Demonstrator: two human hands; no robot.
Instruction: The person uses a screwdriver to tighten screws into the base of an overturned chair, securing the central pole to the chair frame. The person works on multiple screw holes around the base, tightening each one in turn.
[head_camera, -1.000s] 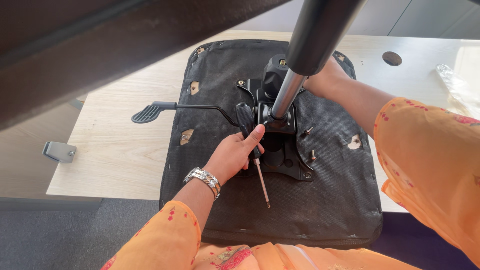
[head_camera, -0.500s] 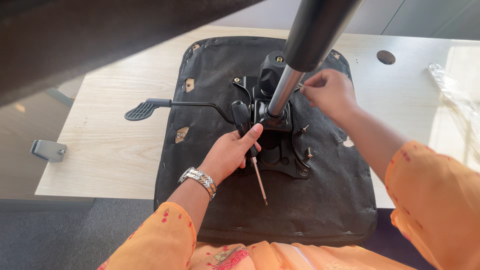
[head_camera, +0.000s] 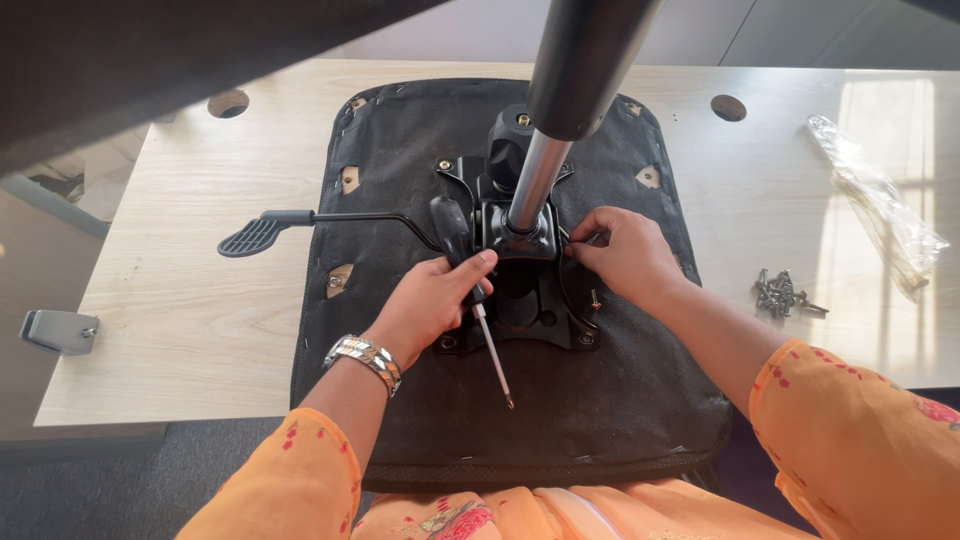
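A black metal mechanism plate (head_camera: 520, 300) is seen at the middle of an upturned black seat base (head_camera: 600, 420) lying on a pale wooden table (head_camera: 190, 290). A screwdriver (head_camera: 470, 280) is clamped in the left hand (head_camera: 430, 300), tip pointing near. The plate's right edge is pinched by the right hand (head_camera: 625, 255), fingers together. Loose screws (head_camera: 785, 293) lie to the right.

One head-worn camera looks steeply down and forward from just above the work, close in. The table (head_camera: 180, 290) fills most of the frame, its far edge along the top. The seat (head_camera: 620, 400) sits centre, the post (head_camera: 570, 90) rising toward the lens at top centre. Both sleeves enter from the bottom edge.
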